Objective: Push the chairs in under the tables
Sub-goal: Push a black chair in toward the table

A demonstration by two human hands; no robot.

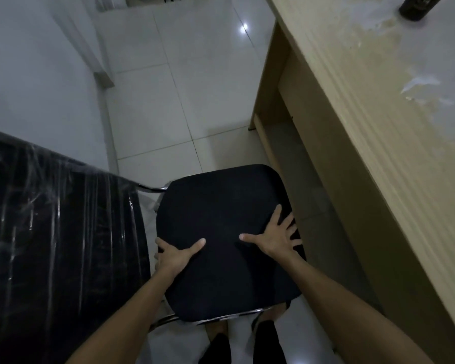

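A chair with a black fabric seat (221,206) and chrome tube frame (153,189) stands on the tiled floor, left of a beige wooden table (378,114). Its backrest (58,232), black and wrapped in clear plastic, fills the lower left. My left hand (174,254) grips the seat's left edge, thumb on top and fingers curled over the side. My right hand (275,236) lies flat on the seat's right part with fingers spread. The seat's right edge is close to the opening under the table.
White tiled floor (168,101) stretches ahead. A white wall (37,74) runs along the left. The table's side panel (268,82) stands ahead of the seat. A dark round object (418,6) sits on the tabletop at the far right. My feet show below the seat.
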